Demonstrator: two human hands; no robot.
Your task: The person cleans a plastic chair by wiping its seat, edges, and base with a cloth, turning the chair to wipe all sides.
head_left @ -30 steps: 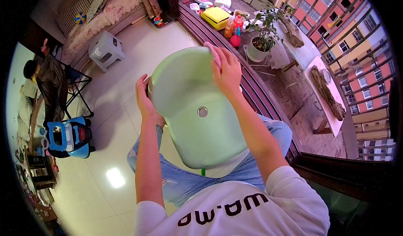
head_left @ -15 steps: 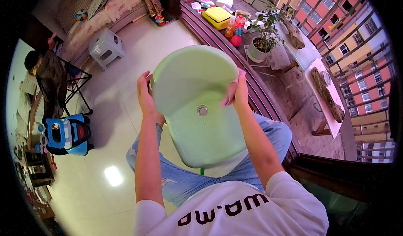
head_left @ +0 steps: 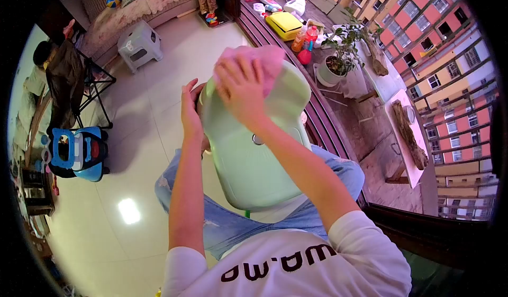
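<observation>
A light green plastic chair [head_left: 254, 172] stands between my knees, with a round metal fitting in the middle of its seat. My left hand [head_left: 191, 112] grips the chair's left edge, and some of its fingers are hidden behind the side. Up at the top of the backrest, my right hand [head_left: 242, 88] presses a pink cloth [head_left: 270, 64] flat against the surface. That forearm crosses the seat and partly covers the metal fitting.
A grey stool [head_left: 139, 46] stands on the tiled floor ahead. To the left are a blue toy car [head_left: 84, 151] and a folding chair [head_left: 66, 85]. Beyond the sliding door track [head_left: 325, 106] are a potted plant [head_left: 333, 67], bottles and a yellow case [head_left: 284, 25].
My right hand has moved the pink cloth from the chair's right edge up and left to the top of the backrest. The left hand stays at the left edge.
</observation>
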